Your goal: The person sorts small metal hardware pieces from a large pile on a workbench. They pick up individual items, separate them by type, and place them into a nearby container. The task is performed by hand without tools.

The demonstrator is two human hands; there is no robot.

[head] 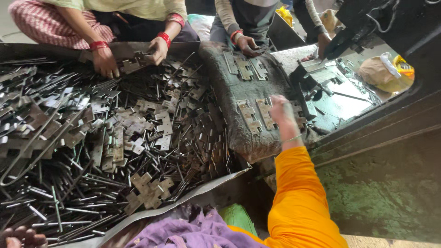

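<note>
My right hand (282, 112), in an orange sleeve, reaches out over a grey cloth pad (220, 69). It is blurred and lies on flat metal hinge plates (257, 115) lined up on the pad; its grip is unclear. More hinge plates (243, 66) lie at the pad's far end. Only the fingertips of my left hand (23, 236) show at the bottom left corner, beside a big heap of metal pins and hinge leaves (115, 142). Whether it holds anything is hidden.
Across the heap a person with red bangles has both hands (105, 62) in the hinge parts. A second person's hand (245, 44) rests on the pad. A dark machine frame (381, 124) runs along the right. Purple cloth (193, 232) lies near me.
</note>
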